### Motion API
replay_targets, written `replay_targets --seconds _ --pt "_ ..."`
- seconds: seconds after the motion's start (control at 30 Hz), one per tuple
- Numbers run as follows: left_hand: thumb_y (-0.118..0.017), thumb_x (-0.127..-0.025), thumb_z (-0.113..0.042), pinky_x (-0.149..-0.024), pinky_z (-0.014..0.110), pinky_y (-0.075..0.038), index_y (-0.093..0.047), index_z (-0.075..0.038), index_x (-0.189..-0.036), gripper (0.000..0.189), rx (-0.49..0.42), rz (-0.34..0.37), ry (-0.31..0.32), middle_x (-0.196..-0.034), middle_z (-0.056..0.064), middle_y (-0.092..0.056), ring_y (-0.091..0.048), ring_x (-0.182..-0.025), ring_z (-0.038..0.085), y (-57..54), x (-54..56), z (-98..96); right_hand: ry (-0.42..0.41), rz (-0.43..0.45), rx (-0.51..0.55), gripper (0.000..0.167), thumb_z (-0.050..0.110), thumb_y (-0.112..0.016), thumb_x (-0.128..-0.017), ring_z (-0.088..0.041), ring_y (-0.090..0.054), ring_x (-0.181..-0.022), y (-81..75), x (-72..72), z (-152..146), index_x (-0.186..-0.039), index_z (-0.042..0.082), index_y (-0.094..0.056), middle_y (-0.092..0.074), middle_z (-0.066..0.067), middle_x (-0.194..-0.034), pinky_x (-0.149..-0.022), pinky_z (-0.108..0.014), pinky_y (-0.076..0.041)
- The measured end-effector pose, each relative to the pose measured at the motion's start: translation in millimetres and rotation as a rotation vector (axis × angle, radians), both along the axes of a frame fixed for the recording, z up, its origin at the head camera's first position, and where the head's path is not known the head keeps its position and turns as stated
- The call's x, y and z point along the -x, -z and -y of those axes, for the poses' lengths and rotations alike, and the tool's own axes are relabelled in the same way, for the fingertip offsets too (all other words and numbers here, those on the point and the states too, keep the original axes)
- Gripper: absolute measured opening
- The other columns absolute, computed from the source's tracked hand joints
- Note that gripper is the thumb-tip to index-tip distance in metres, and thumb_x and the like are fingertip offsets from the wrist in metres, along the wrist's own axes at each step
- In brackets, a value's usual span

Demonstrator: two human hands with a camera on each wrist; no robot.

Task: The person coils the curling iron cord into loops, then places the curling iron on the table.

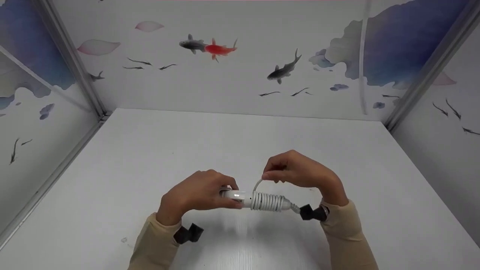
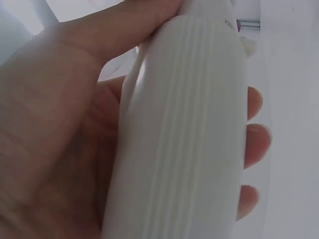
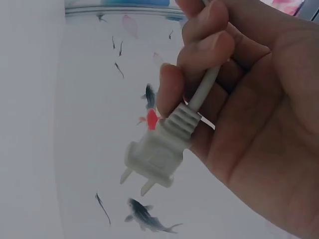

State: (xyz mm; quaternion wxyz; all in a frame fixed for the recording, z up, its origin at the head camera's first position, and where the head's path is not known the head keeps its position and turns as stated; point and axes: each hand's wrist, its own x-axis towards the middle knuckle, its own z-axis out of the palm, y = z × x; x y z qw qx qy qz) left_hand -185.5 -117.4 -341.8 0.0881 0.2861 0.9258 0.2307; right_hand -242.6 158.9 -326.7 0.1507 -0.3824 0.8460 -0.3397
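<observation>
A white, tube-shaped electric appliance [image 1: 245,195] is held roughly level above the table in the head view. My left hand [image 1: 198,191] grips its left part, with the thumb on one side and fingers round the other. Fine lengthwise ridges mark its smooth body [image 2: 184,124] in the left wrist view. Several turns of power cord [image 1: 268,201] are wound round its right part, near the tapered end. My right hand [image 1: 296,170], raised to the right, pinches the cord's free stretch. Below those fingers hangs a white two-prong plug [image 3: 154,154] in the right wrist view.
The white tabletop [image 1: 187,138] spreads beneath both hands. A back wall [image 1: 240,86] printed with fish stands beyond it, and side panels [image 1: 45,146] rise left and right. Small black devices, such as the left one [image 1: 188,233], are strapped at both wrists.
</observation>
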Motion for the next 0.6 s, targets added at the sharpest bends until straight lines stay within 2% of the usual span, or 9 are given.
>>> replay_targets --seconds 0.2,0.33,0.47,0.6 --pt "-0.080 -0.083 -0.040 -0.063 0.028 -0.044 -0.076 -0.018 -0.099 0.028 0.044 -0.084 -0.046 -0.082 -0.008 -0.068 -0.051 -0.066 0.008 2.5 1.4 0.1 -0.023 -0.014 -0.026 0.015 0.025 -0.061 -0.101 -0.017 -0.061 -0.078 -2.8 -5.5 5.5 -0.103 0.017 -0.074 -0.067 0.000 -0.087 -0.072 -0.026 -0.052" --pt "-0.078 -0.085 -0.038 -0.060 0.029 -0.043 -0.074 -0.012 -0.100 0.030 0.063 -0.171 -0.089 -0.083 -0.002 -0.071 -0.050 -0.064 0.011 9.4 4.6 -5.6 -0.010 -0.049 -0.023 0.018 0.024 -0.060 -0.101 -0.014 -0.062 -0.081 -2.7 -9.2 16.8 -0.106 0.014 -0.075 -0.072 -0.001 -0.095 -0.076 -0.027 -0.053" --pt "-0.073 -0.090 -0.039 -0.058 0.030 -0.043 -0.070 -0.008 -0.103 0.034 0.021 -0.253 -0.207 -0.081 0.003 -0.069 -0.049 -0.063 0.012 16.5 9.7 -11.3 0.031 -0.083 0.003 0.020 0.020 -0.059 -0.102 -0.013 -0.060 -0.080 -2.4 -11.1 22.3 -0.113 0.012 -0.073 -0.071 -0.002 -0.095 -0.074 -0.026 -0.051" --pt "-0.067 -0.094 -0.042 -0.059 0.032 -0.044 -0.067 -0.006 -0.107 0.039 -0.048 -0.277 -0.338 -0.079 0.005 -0.064 -0.050 -0.063 0.014 20.9 14.8 -16.9 0.069 -0.101 0.050 0.022 0.017 -0.056 -0.103 -0.014 -0.059 -0.078 -2.1 -10.1 22.9 -0.119 0.012 -0.071 -0.066 -0.003 -0.089 -0.074 -0.029 -0.053"
